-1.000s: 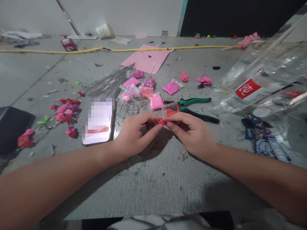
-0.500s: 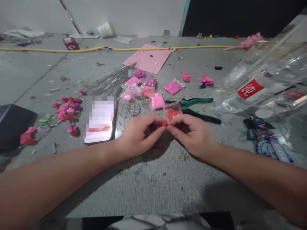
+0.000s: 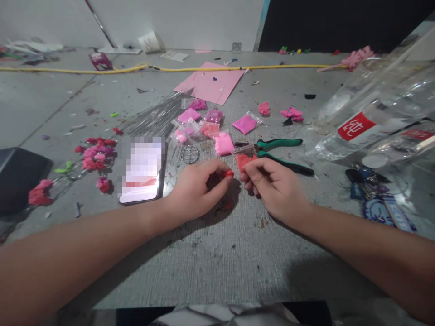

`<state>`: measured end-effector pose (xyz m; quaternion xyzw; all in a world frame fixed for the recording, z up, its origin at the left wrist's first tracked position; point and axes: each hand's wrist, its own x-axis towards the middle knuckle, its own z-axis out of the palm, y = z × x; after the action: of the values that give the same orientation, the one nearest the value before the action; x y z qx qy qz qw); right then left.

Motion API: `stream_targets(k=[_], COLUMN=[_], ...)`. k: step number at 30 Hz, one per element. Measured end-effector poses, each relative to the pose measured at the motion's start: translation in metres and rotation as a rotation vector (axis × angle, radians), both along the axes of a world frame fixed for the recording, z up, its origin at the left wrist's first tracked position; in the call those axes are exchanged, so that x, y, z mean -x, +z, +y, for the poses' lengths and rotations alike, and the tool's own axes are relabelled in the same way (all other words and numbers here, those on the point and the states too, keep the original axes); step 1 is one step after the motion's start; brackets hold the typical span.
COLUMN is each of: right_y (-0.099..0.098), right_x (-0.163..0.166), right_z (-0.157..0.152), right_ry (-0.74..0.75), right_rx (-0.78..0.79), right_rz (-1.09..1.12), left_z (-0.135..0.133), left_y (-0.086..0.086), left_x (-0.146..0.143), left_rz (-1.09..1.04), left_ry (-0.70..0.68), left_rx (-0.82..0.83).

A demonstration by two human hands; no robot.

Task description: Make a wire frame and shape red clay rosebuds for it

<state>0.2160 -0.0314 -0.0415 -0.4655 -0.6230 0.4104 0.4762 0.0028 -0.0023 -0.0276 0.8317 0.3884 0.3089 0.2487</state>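
Past the table's near edge (image 3: 217,290), your left hand (image 3: 195,188) pinches clay (image 3: 229,174), seemingly unfinished; your right hand (image 3: 278,188), grasp unclear; flowers (image 3: 97,156) look done.

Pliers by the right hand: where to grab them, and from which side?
Likely best by the green-and-black handles, out near their free ends, coming from the right: they splay into an open V pointing that way. The nose points left, close to the pink-filled bag, and the right hand partly hides the lower handle.
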Motion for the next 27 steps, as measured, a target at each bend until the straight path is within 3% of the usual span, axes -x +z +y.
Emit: stream_targets(k=[4, 9, 18, 27], right_y=[0.004, 0.013, 0.009, 0.008], right_x=[0.001, 0.000, 0.001, 0.000], right_z=[0.000, -0.003, -0.002, -0.001], right_ry=[-0.004, 0.015, 0.060, 0.171], right_rx=[0.043, 0.017, 0.129, 0.077], right_rz=[0.026, -0.113, 0.006, -0.096], left_z=[0.001, 0.001, 0.003, 0.003], left_y=[0.000, 0.000, -0.001, -0.008], left_x=[0.000, -0.001, 0.000, 0.000], left_rz=[-0.001, 0.030, 0.171, 0.189], left_ry=[-0.003, 0.029, -0.038, 0.013], left_rx=[0.026, 0.052, 0.011, -0.018])
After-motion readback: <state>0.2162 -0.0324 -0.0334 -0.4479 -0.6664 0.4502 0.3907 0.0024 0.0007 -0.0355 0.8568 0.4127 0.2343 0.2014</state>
